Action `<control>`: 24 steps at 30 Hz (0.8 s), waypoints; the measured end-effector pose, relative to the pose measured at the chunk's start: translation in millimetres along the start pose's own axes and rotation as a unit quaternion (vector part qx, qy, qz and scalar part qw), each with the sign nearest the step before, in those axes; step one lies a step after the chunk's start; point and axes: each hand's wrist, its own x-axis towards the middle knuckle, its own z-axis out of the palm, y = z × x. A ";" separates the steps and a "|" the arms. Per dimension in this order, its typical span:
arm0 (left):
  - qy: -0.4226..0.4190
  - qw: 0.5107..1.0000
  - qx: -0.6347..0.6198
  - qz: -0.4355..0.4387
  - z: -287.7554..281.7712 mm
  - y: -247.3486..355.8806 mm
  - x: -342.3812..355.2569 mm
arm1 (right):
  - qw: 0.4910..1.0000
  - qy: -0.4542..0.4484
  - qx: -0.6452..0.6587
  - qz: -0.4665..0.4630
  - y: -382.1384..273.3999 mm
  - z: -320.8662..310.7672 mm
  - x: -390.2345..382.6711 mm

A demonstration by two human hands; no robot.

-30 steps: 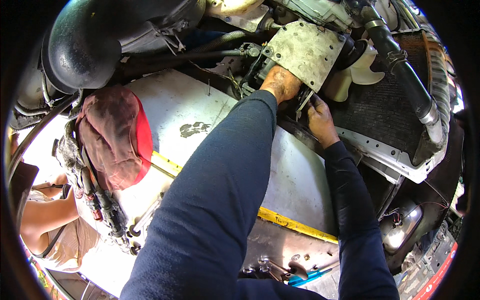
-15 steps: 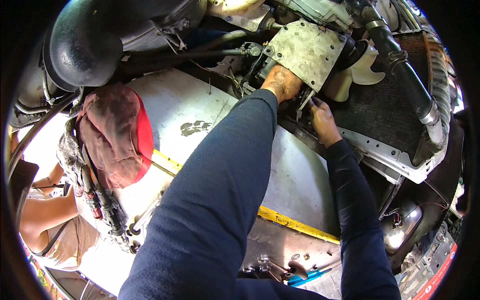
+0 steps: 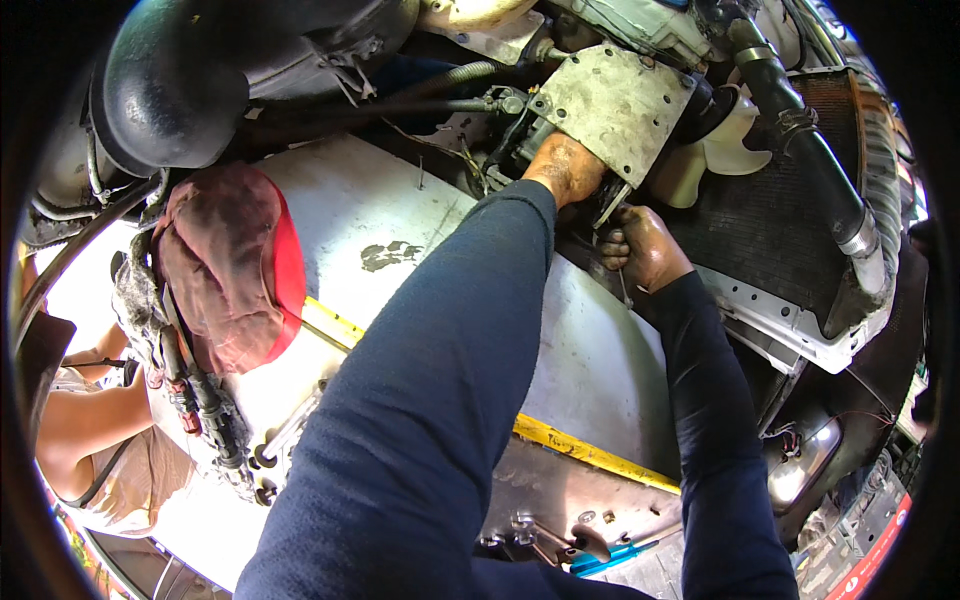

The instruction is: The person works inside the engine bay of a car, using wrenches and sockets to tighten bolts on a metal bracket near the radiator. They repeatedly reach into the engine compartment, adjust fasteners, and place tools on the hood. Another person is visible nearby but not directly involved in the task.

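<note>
My left hand [image 3: 567, 172] reaches in under a flat metal plate [image 3: 615, 110] with bolt holes. Its fingers are hidden behind the plate, so what they touch cannot be seen. To its right, my right hand [image 3: 645, 250] is closed in a fist below the plate's lower corner. A thin metal rod-like tool [image 3: 627, 288] sticks out beneath the curled fingers; its kind is unclear. Just above the fist, a narrow metal piece [image 3: 611, 203] juts from under the plate.
A pale fan [image 3: 735, 140] and dark radiator [image 3: 770, 230] stand right of my hands, with a black hose [image 3: 810, 140] crossing over. Leftward are a red-and-brown cloth cap [image 3: 225, 265] on a pale panel [image 3: 350, 200], a black duct [image 3: 170, 90], and another person's arm [image 3: 95, 420].
My right hand has turned and drawn slightly back from the plate's corner; its curled fingers and the thin tool now show. My left arm stays in nearly the same place.
</note>
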 end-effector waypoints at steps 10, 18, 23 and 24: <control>0.035 0.999 -0.040 0.011 -0.8 -2.3 -0.4 | 0.734 0.147 -0.491 -0.446 24.9 -14.2 34.9; 0.032 0.997 0.065 0.037 -6.4 2.0 -2.5 | 0.998 -0.002 -0.053 -0.030 1.8 -5.7 3.1; -0.037 0.998 -0.037 -0.021 -13.6 3.5 -0.6 | 0.786 0.167 -0.472 -0.362 20.5 -5.8 17.0; -0.045 0.998 -0.038 -0.026 -13.4 3.3 -0.8 | 0.765 0.156 -0.481 -0.398 24.0 -6.6 21.0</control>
